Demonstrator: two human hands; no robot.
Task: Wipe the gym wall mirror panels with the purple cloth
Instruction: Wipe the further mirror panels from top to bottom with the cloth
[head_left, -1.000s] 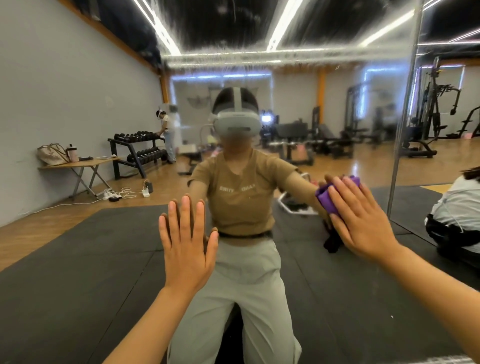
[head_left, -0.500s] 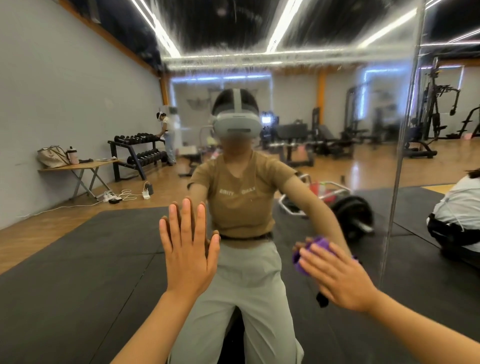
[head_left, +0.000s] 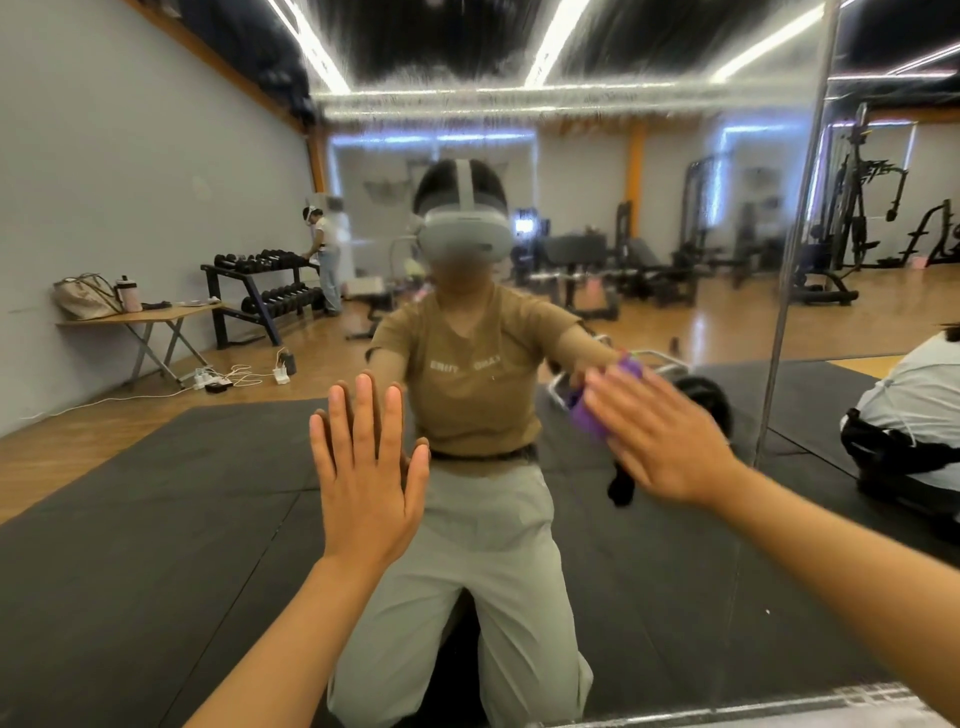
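1. Where the grey side wall is reflected at the far left of the large frameless wall mirror panel, a light wooden folding desk is seen, with a beige handbag and a pink bottle set on it.
2. Just right of the desk, a black two-tier dumbbell rack is reflected, and a standing person in a white top is seen at its far end.
3. White power strips and tangled cables are seen on the wooden floor below the desk.
4. The left hand is pressed flat against the glass, fingers straight and slightly spread, pointing up.
5. A kneeling figure in a tan shirt and a grey headset is reflected at the centre of the panel.
6. The crumpled purple cloth is held against the mirror under the right hand, at about chest height of the reflection; the fingers lie extended over it, blurred.
7. A vertical seam between panels is seen right of that hand.
8. Black gym machines are reflected beyond the seam.
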